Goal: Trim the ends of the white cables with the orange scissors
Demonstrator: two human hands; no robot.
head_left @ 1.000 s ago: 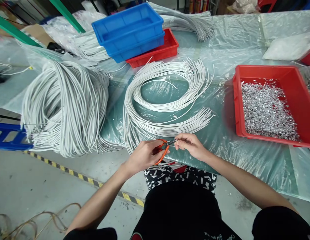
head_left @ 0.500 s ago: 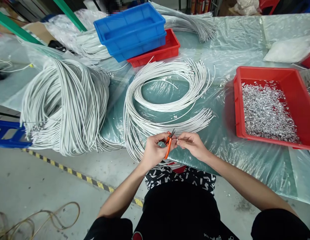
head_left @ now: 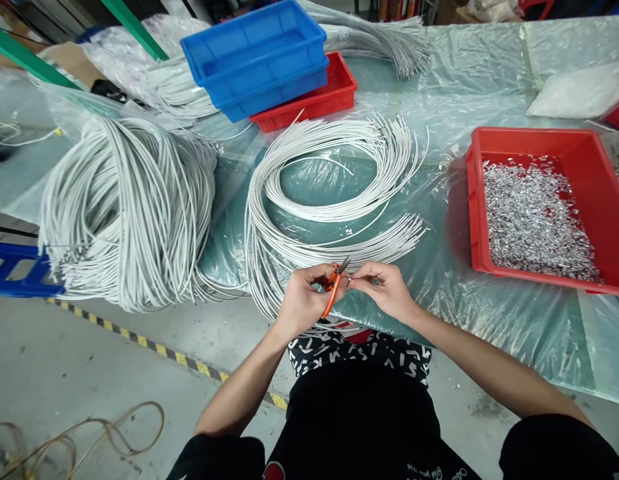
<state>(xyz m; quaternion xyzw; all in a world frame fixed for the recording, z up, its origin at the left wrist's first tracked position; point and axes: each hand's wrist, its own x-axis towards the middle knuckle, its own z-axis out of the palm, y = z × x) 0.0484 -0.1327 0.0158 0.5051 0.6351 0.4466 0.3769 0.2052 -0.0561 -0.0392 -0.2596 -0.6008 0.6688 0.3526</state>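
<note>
Orange-handled scissors [head_left: 333, 291] are in my left hand [head_left: 306, 299], its fingers wrapped round the handles and the dark blades pointing up and away. Close beside it, my right hand [head_left: 382, 288] is closed in a pinch at the left hand's fingertips; what it holds is too small to make out. Both hands are over the table's near edge, just in front of a looped bundle of white cables [head_left: 309, 250]. The cables' loose ends fan out to the right, beyond my right hand.
A big heap of white cables [head_left: 134, 213] lies at the left. Stacked blue trays [head_left: 259, 60] rest partly on a red tray [head_left: 309, 107] at the back. On the right, a red bin [head_left: 549, 277] holds small shiny metal pieces [head_left: 534, 220]. A blue stool [head_left: 24, 270] stands far left.
The view has shifted slightly. Both hands remain close together, and the scissors have tilted a little, their handles swinging left.
</note>
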